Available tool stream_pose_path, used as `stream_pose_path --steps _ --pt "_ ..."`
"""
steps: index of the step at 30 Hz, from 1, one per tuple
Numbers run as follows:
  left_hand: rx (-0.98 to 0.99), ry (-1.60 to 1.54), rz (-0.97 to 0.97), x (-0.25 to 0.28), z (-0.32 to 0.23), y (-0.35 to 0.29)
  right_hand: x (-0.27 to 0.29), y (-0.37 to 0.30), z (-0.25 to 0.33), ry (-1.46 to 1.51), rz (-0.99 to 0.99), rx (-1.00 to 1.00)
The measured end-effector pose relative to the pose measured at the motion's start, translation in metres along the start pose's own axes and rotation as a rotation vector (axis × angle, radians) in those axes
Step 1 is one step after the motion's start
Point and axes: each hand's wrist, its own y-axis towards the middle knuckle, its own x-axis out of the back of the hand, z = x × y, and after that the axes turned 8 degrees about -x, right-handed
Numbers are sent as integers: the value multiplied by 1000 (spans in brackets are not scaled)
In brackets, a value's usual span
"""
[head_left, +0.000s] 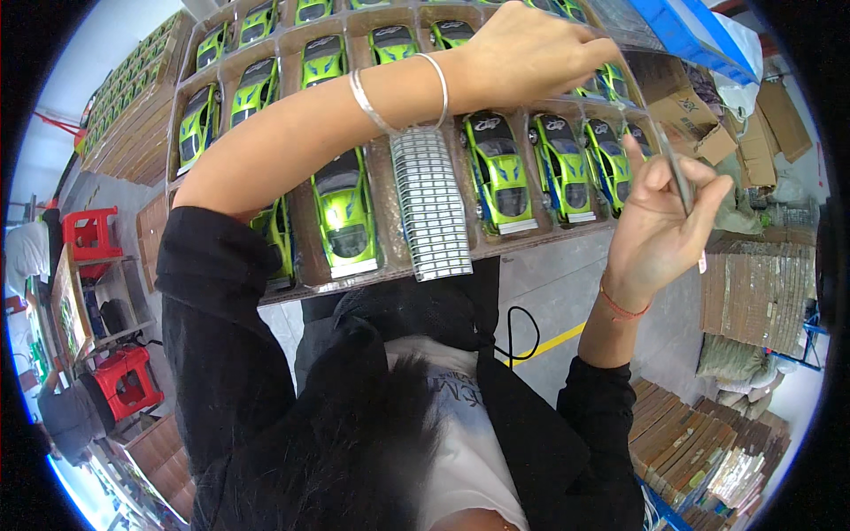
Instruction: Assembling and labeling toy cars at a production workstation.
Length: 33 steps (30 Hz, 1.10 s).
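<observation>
A tray [567, 237] with compartments holds rows of green toy cars [500, 173] with black roofs. My left arm crosses over it, and my left hand [536, 55] hovers at the far right above a toy car [611, 81]. Its fingers are curled together; what they hold, if anything, is hidden. From the bracelet on my left wrist hangs a strip of small white labels [434, 208], lying over the tray's front edge. My right hand [660, 217], beside the tray's right corner, pinches a thin grey metal tool [680, 184] that looks like tweezers.
More trays of green cars [133, 84] are stacked at the far left. Red stools [128, 389] and a workbench stand to the left, with another person nearby. At the right are a blue crate [686, 35], an open cardboard box [695, 124] and stacks of cardboard [753, 292].
</observation>
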Motion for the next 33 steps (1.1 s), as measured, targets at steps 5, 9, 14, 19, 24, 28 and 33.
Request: stream_pose_path --steps 5,9,14,19,24,28,33 --pt "301 30 328 -13 1 -1 17 -14 -3 -51 -60 -130" --pt "281 -55 396 15 16 -26 15 -19 -11 -61 4 -225" --pt "285 -270 564 45 19 -36 -2 -23 -22 -85 199 -388" --pt "294 -63 578 49 -11 -30 -25 -22 -23 -150 313 -470" --pt "137 61 101 33 16 -56 -46 -17 -33 -297 509 -479" --pt "145 97 50 50 29 -53 -63 -10 -51 -217 537 -578" --pt "289 -134 -320 125 -10 -64 -69 -6 -63 -218 573 -606"
